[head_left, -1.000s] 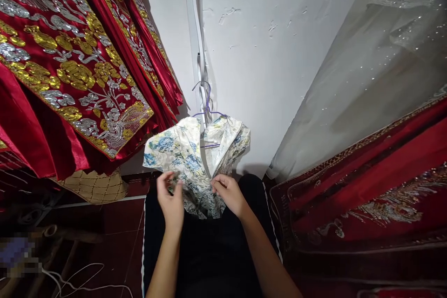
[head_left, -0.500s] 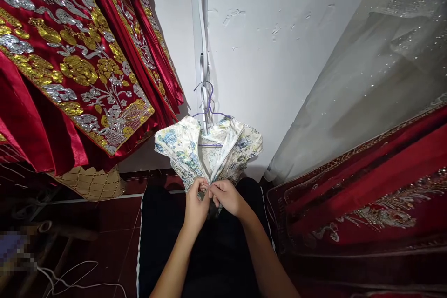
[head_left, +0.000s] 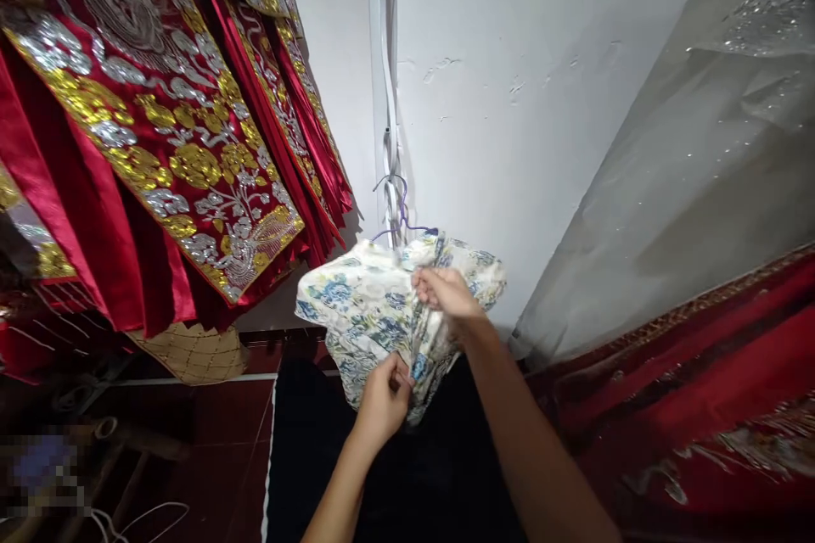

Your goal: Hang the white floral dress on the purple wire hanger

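White wall (head_left: pixel 509 153) stands behind the floral garment (head_left: pixel 362 297), which hangs before my knees (head_left: pixel 302 416) on a purple hanger (head_left: pixel 405 208), seemingly to carry its weight. My left hand (head_left: pixel 384 403) has its fingers clamped low on the front seam (head_left: pixel 413 335), likely to brace it; my right hand (head_left: pixel 451 293) pinches the seam higher up, fingers together.

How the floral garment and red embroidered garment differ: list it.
The floral garment is pale with blue flowers; the red embroidered garment bears gold and silver motifs. The left hand and right hand touch the floral garment, not the red one. Both show flower patterns.
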`<action>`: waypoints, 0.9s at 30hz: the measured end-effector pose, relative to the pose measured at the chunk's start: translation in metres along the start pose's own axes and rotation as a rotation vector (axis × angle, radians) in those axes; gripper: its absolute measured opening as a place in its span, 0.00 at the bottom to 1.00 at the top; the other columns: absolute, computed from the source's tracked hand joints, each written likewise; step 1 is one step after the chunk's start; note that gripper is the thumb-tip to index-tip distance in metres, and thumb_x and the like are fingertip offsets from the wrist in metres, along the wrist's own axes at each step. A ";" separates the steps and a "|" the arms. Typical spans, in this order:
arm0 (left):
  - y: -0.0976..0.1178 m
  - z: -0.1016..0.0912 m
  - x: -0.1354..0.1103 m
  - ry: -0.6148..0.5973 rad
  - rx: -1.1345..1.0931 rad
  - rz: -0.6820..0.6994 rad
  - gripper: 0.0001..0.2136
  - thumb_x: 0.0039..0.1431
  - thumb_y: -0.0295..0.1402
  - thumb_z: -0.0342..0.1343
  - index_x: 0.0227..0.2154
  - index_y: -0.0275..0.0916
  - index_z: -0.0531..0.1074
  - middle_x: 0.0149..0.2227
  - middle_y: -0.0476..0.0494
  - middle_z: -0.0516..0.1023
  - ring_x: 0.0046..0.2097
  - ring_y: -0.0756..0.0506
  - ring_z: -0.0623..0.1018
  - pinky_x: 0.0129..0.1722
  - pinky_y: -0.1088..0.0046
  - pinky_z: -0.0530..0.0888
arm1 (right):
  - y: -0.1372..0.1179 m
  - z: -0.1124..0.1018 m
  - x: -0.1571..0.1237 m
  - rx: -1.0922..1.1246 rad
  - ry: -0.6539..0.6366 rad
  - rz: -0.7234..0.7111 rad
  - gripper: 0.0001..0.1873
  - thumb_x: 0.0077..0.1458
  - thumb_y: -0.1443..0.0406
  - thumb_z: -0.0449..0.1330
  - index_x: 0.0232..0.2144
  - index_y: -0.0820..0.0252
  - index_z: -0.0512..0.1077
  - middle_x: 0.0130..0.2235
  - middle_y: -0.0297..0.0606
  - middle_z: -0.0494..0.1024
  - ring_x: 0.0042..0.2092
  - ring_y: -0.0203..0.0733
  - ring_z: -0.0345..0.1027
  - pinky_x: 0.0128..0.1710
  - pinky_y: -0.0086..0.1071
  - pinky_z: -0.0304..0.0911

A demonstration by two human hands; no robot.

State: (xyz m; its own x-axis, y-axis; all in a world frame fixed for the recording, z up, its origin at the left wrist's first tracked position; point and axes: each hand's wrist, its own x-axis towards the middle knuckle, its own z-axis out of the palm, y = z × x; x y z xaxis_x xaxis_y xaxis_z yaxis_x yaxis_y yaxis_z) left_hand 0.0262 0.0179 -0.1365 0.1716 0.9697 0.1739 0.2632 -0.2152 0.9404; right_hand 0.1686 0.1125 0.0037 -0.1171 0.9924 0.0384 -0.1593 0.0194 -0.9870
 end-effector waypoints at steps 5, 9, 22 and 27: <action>0.006 -0.007 0.000 -0.063 0.033 -0.019 0.03 0.58 0.30 0.53 0.30 0.39 0.64 0.26 0.50 0.67 0.30 0.49 0.70 0.31 0.75 0.64 | -0.037 0.012 0.008 -0.056 -0.073 -0.156 0.10 0.51 0.63 0.58 0.25 0.65 0.73 0.18 0.33 0.71 0.17 0.27 0.53 0.17 0.23 0.45; 0.050 -0.031 0.019 -0.161 -0.004 0.027 0.05 0.62 0.32 0.52 0.38 0.39 0.70 0.33 0.47 0.75 0.34 0.47 0.74 0.36 0.73 0.68 | -0.016 0.025 -0.015 -0.082 -0.085 -0.152 0.10 0.51 0.65 0.54 0.22 0.62 0.72 0.16 0.31 0.70 0.17 0.28 0.53 0.17 0.24 0.45; 0.157 -0.072 0.078 0.112 0.496 0.546 0.08 0.68 0.34 0.48 0.35 0.39 0.70 0.34 0.44 0.75 0.37 0.45 0.73 0.38 0.71 0.66 | 0.013 0.016 -0.017 -0.200 0.067 -0.285 0.11 0.53 0.62 0.56 0.21 0.60 0.70 0.16 0.31 0.69 0.19 0.33 0.59 0.21 0.28 0.53; 0.165 -0.097 0.083 0.196 0.312 0.565 0.09 0.66 0.36 0.51 0.35 0.38 0.73 0.34 0.45 0.76 0.37 0.47 0.74 0.40 0.72 0.68 | 0.052 0.004 -0.009 -0.296 0.116 -0.171 0.11 0.50 0.63 0.56 0.19 0.59 0.71 0.16 0.31 0.68 0.19 0.34 0.58 0.21 0.28 0.51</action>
State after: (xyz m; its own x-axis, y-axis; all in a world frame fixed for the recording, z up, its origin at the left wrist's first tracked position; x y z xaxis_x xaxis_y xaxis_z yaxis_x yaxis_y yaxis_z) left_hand -0.0083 0.0741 0.0617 0.1955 0.6951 0.6918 0.4503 -0.6903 0.5664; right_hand 0.1570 0.1045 -0.0472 0.0017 0.9786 0.2055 0.1255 0.2037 -0.9710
